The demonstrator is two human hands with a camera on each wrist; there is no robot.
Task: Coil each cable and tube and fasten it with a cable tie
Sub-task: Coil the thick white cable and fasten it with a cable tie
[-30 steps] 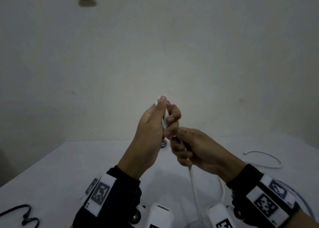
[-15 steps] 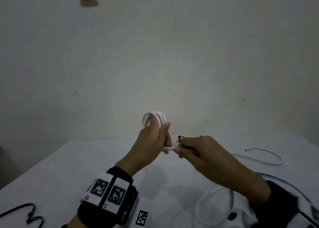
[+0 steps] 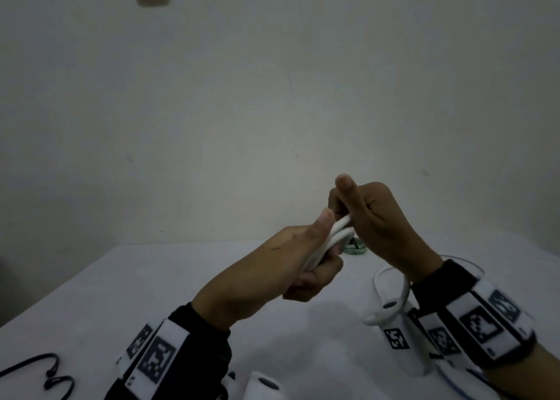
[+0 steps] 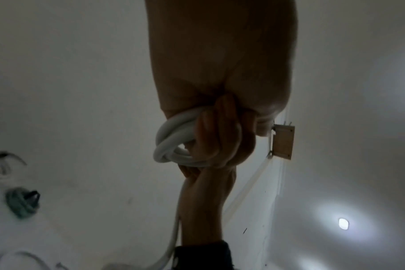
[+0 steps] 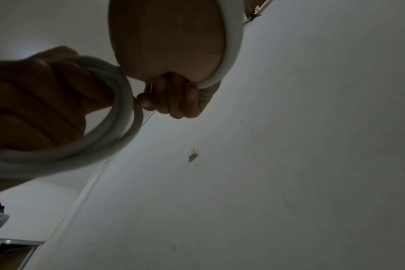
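Head view, starting at the fingers: the left hand (image 3: pixel 291 260) has its fingers curled round a coil of thick white round cable (image 3: pixel 330 242), thumb laid along the top of the loops, so the bundle is clamped in its fist above the white table (image 3: pixel 151 293). The right hand (image 3: pixel 378 221) meets it from the other side, fingers folded in against the coil's far end and thumb sticking straight up; it grips the same cable.

From the left wrist camera, the loops of the white cable (image 4: pixel 173 144) bulge out of the left hand (image 4: pixel 220 91), whose fingers (image 4: pixel 210 135) wrap over them, and the right hand (image 4: pixel 206 191) comes up from below to the coil. From the right wrist camera, one strand runs round the heel of the right hand (image 5: pixel 171 54) and under its bent fingers (image 5: pixel 185 98), while the blurred coil (image 5: pixel 118 117) sits in the left hand (image 5: pixel 39 104). A thin pale strip shows by the right fingertips; what it is cannot be told.

Farther out, the cable's loose tail (image 3: pixel 391 281) loops on the table by the right wrist. Behind the hands lies a small greenish coiled bundle (image 3: pixel 356 248), at the near left edge a thin black wire (image 3: pixel 45 372), and at the near right edge a clear blue-tinged tube (image 3: pixel 448 381). Both wrists wear black sleeves with white marker bands (image 3: pixel 157 354).
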